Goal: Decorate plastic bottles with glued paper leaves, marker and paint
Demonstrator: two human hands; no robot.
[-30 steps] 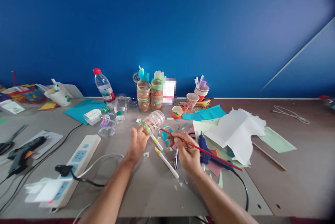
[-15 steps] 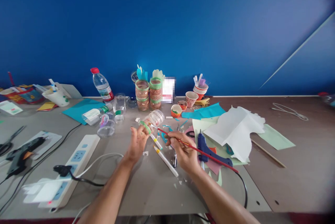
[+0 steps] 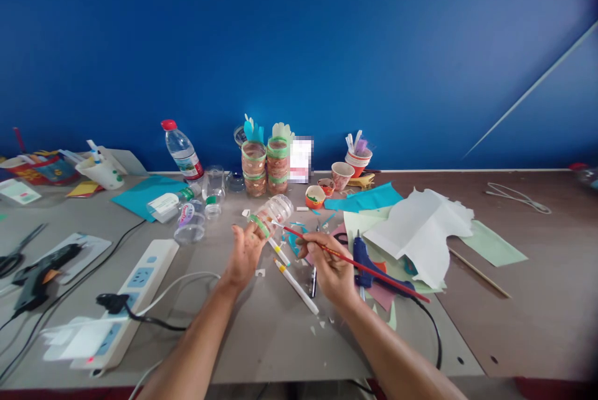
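My left hand grips a small clear plastic bottle piece with a green band, held tilted above the table. My right hand pinches a thin red paintbrush; its tip touches the side of the bottle piece. Two white pens lie on the table just under my hands. A blue glue gun rests right of my right hand.
A white power strip with a black plug lies at left, a black glue gun and scissors beyond. Water bottle, decorated jars, paper cups stand at the back. White and coloured paper sheets cover the right.
My hands, bottle piece and brush have stayed nearly put; the brush tip has shifted slightly along the bottle. The view has tilted a little.
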